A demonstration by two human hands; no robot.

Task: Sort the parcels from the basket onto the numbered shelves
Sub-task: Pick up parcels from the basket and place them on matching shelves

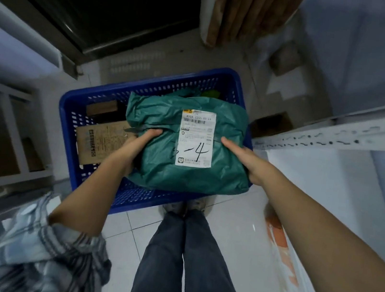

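I hold a green plastic-bag parcel above the blue basket on the floor. Its white shipping label faces up, with "3-4" handwritten across label and bag. My left hand grips the parcel's left edge, thumb on top. My right hand grips the right edge, thumb on top as well. Inside the basket lie a brown cardboard parcel and a smaller dark brown box. Something green shows at the basket's far end, mostly hidden by the parcel.
A white metal shelf with a perforated rail stands on the right. A white shelf unit holding brown parcels stands on the left. Cardboard boxes sit on the floor beyond the basket, near a curtain. My legs stand on the tiled floor.
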